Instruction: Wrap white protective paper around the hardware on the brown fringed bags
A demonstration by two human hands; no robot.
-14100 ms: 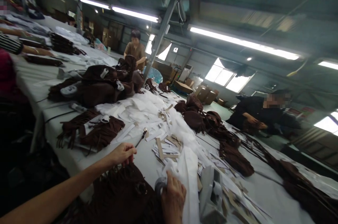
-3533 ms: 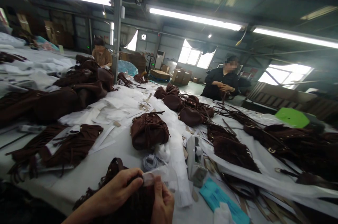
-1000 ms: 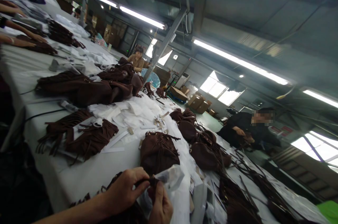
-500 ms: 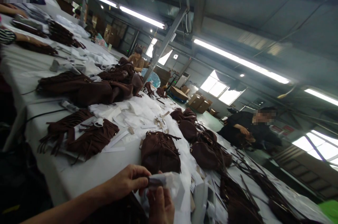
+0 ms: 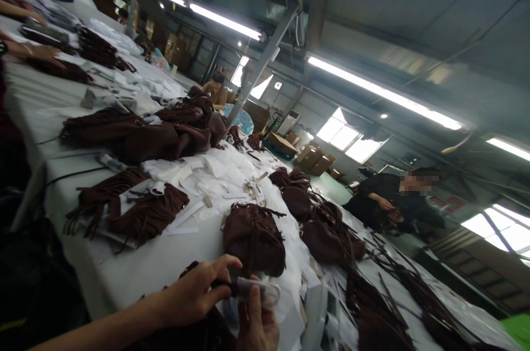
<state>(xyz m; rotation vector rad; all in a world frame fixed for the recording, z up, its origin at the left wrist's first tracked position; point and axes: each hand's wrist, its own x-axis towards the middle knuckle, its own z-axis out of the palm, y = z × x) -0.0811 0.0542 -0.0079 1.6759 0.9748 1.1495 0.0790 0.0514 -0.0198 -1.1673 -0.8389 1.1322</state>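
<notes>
At the bottom edge my left hand (image 5: 194,293) pinches a dark brown strap end of a fringed bag (image 5: 194,334) lying under my hands. My right hand (image 5: 257,323) rises from below, fingers closed on a twisted piece of white wrapping paper (image 5: 260,290) that sits around the strap end. A stuffed brown fringed bag (image 5: 253,238) stands on the white table (image 5: 165,262) just beyond my hands.
Flat fringed pieces (image 5: 128,210) lie to the left. Brown bags are heaped at the back left (image 5: 149,133) and to the right (image 5: 327,232). White paper scraps (image 5: 207,174) cover the middle. One person in black (image 5: 393,202) stands across the table and another (image 5: 215,91) far back.
The loose white paper has been twisted tighter round the strap end between my hands. My hands stay close together at the bottom edge. The view has shifted slightly.
</notes>
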